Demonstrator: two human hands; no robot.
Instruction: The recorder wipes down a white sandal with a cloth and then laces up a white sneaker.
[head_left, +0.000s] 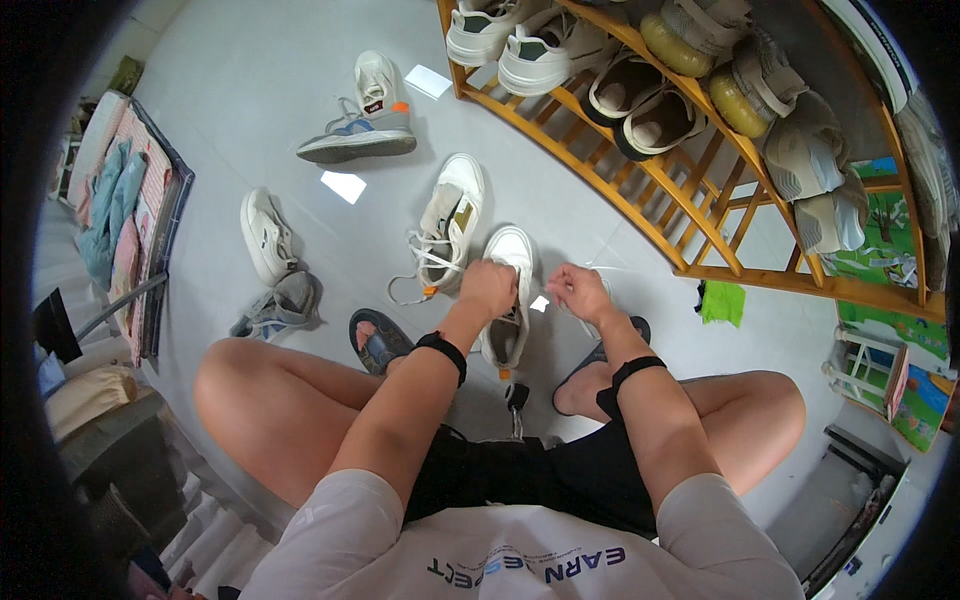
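Between my feet a white sneaker (511, 247) lies on the floor, toe pointing away from me. My left hand (487, 289) is curled over its lacing area, and the fingertips are partly hidden. To the right of the shoe, my right hand (581, 291) pinches a thin white shoelace (587, 328), which hangs in a loop beneath the fingers. A second white sneaker (459, 187) rests just beyond my left hand, its laces loose over the opening and trailing onto the floor. An orange tab shows at the heel of each.
A wooden shoe rack (570, 184) holding several shoes stands at the upper right. Grey sneakers (358, 142) (281, 306) and white sneakers (375, 79) (267, 236) lie on the left floor. A green cloth (724, 303) is near the rack. Folded clothes (124, 202) line the left side.
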